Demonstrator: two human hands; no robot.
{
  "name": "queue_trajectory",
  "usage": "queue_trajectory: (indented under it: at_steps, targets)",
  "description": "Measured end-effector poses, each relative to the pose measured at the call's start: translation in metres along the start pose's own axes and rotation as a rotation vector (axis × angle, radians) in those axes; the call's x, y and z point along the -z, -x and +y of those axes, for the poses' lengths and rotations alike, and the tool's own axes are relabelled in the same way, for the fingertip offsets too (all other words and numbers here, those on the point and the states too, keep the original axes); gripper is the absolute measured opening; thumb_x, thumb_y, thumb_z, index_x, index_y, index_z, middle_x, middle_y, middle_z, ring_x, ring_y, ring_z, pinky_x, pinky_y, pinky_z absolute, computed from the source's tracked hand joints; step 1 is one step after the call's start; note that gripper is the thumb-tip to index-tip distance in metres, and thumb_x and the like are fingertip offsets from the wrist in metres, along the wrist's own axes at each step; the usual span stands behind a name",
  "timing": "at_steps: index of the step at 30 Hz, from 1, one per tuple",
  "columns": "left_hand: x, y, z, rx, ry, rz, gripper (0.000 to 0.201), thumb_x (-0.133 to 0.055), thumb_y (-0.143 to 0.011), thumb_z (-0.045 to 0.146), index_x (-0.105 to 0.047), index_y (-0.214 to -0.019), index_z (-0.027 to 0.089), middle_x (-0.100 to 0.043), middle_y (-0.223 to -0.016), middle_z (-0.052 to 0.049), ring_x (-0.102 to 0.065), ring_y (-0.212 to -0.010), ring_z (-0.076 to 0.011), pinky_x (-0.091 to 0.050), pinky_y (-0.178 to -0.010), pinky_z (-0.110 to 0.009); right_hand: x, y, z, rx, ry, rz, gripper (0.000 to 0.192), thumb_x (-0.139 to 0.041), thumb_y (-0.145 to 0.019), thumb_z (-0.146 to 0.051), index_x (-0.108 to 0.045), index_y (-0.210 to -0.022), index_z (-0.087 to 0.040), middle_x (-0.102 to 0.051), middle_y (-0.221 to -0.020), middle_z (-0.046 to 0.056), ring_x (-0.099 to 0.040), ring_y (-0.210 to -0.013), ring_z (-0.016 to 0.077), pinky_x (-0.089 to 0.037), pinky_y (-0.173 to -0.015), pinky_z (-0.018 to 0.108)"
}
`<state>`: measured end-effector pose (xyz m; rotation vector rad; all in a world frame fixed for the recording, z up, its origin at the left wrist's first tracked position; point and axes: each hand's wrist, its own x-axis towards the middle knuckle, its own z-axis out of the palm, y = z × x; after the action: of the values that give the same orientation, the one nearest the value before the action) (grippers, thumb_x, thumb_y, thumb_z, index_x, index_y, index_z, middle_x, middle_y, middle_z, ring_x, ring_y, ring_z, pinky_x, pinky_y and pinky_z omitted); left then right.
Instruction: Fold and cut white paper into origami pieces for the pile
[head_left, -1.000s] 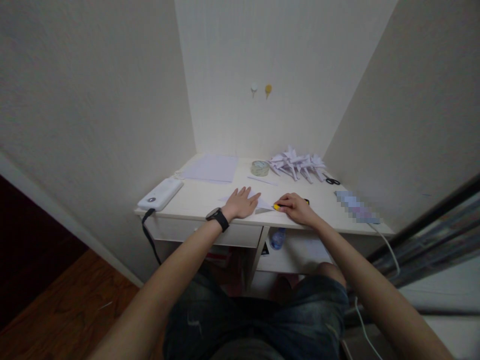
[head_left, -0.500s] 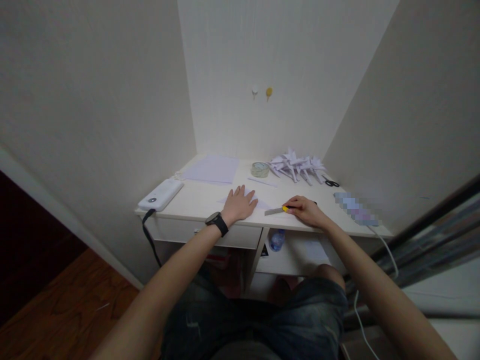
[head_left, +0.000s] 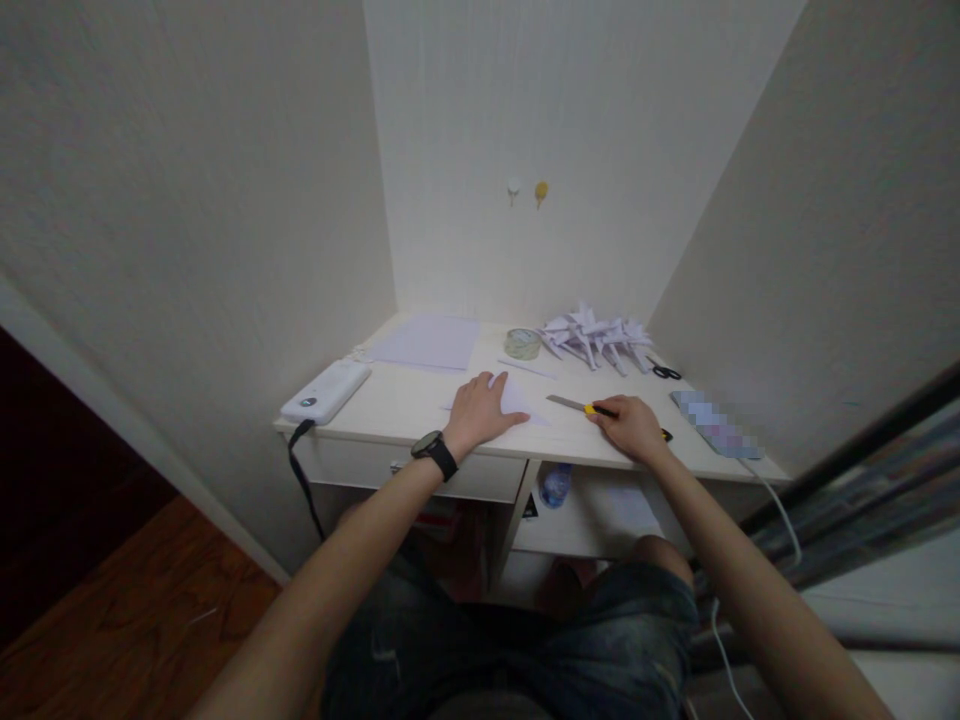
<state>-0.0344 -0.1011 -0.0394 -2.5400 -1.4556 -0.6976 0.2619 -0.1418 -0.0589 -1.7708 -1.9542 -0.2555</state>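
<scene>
Two hands are over the bench (head_left: 390, 405): the left hand (head_left: 480, 410) and the right hand (head_left: 628, 426). One folded paper piece (head_left: 517, 398) lies under the left hand. One utility knife (head_left: 592, 408) is in the right hand. Beyond the hands: one flat paper sheet (head_left: 427, 342), one paper strip (head_left: 527, 369), one tape roll (head_left: 522, 343), one pair of scissors (head_left: 664, 372), and one heap of folded paper shapes (head_left: 596, 335), too tangled to count singly. Left of the left hand sits one power bank (head_left: 326, 391). Two wall hooks (head_left: 527, 190) are above. One watch (head_left: 435, 452) is on the left wrist.

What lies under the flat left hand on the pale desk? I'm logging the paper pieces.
The left hand presses on a folded white paper sheet; its right point pokes out on the pale wooden desk. The part beneath the palm is covered.
</scene>
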Motion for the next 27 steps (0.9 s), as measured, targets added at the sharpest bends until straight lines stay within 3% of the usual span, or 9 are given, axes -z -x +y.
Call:
queue_trajectory:
  at_steps: [5,7,10,14,18,21,25,27]
  targets:
    - [0.000,0.002,0.001,-0.088,-0.005,0.071,0.085,-0.065,-0.080,0.063,-0.040,-0.144,0.013,-0.048,-0.143,-0.019,-0.050,-0.125,-0.0344,-0.041,-0.101,-0.043,-0.004,-0.008,-0.033,0.004,-0.093,0.146,0.027,-0.056,-0.087,-0.026,-0.079,-0.099,-0.018,-0.075,-0.105,0.011,-0.064,-0.108,0.0272,-0.046,-0.100,0.040]
    - [0.000,0.003,0.002,-0.116,0.014,0.077,0.086,-0.066,-0.080,0.062,-0.038,-0.145,0.012,-0.048,-0.143,-0.020,-0.049,-0.127,-0.0341,-0.041,-0.102,-0.043,-0.009,-0.016,-0.058,-0.057,-0.208,0.124,0.029,-0.057,-0.087,-0.029,-0.077,-0.105,-0.017,-0.074,-0.110,0.012,-0.065,-0.108,0.0267,-0.047,-0.100,0.040]
    - [0.001,0.003,0.001,-0.149,0.075,0.079,0.090,-0.067,-0.081,0.058,-0.031,-0.148,0.012,-0.048,-0.143,-0.019,-0.048,-0.128,-0.0324,-0.040,-0.104,-0.042,-0.020,-0.030,-0.094,-0.056,-0.422,-0.009,0.041,-0.058,-0.087,-0.030,-0.069,-0.124,-0.016,-0.071,-0.120,0.013,-0.068,-0.103,0.0240,-0.051,-0.094,0.038]
    - [0.001,0.004,0.000,-0.196,0.182,0.089,0.089,-0.066,-0.084,0.049,-0.022,-0.152,0.013,-0.047,-0.145,-0.017,-0.046,-0.132,-0.0292,-0.038,-0.107,-0.041,-0.029,-0.046,-0.121,-0.115,-0.480,0.040,0.049,-0.064,-0.082,-0.034,-0.066,-0.128,-0.016,-0.075,-0.102,0.011,-0.070,-0.089,0.0225,-0.052,-0.084,0.035]
    - [0.007,0.007,0.003,-0.199,0.254,0.105,0.081,-0.062,-0.085,0.043,-0.024,-0.152,0.016,-0.048,-0.145,-0.016,-0.045,-0.133,-0.0286,-0.035,-0.110,-0.042,-0.027,-0.055,-0.122,-0.141,-0.481,0.072,0.033,-0.070,-0.075,-0.034,-0.076,-0.104,-0.019,-0.076,-0.087,0.007,-0.067,-0.078,0.0214,-0.051,-0.076,0.034]
    - [0.013,0.010,0.003,-0.143,0.316,0.223,0.067,-0.056,-0.087,0.037,-0.034,-0.147,0.013,-0.051,-0.142,-0.016,-0.047,-0.131,-0.0278,-0.035,-0.111,-0.041,-0.015,-0.060,-0.115,-0.125,-0.586,0.019,0.022,-0.074,-0.068,-0.033,-0.076,-0.084,-0.017,-0.075,-0.079,0.006,-0.065,-0.070,0.0192,-0.049,-0.067,0.031]
    - [0.021,0.008,-0.011,0.049,0.430,0.429,0.044,-0.040,-0.095,0.032,-0.048,-0.133,0.011,-0.059,-0.131,-0.015,-0.053,-0.124,-0.0241,-0.038,-0.108,-0.038,0.013,-0.059,-0.105,-0.071,-0.747,-0.081,0.025,-0.073,-0.067,-0.037,-0.072,-0.079,-0.014,-0.069,-0.064,0.003,-0.058,-0.052,0.0139,-0.045,-0.052,0.026]
    - [0.027,0.004,-0.023,0.131,0.442,0.455,0.039,-0.036,-0.096,0.031,-0.053,-0.126,0.012,-0.061,-0.127,-0.015,-0.054,-0.122,-0.0237,-0.039,-0.108,-0.037,0.028,-0.053,-0.102,-0.022,-0.772,-0.096,0.021,-0.070,-0.070,-0.034,-0.072,-0.079,-0.015,-0.069,-0.065,0.004,-0.060,-0.054,0.0149,-0.047,-0.054,0.027]
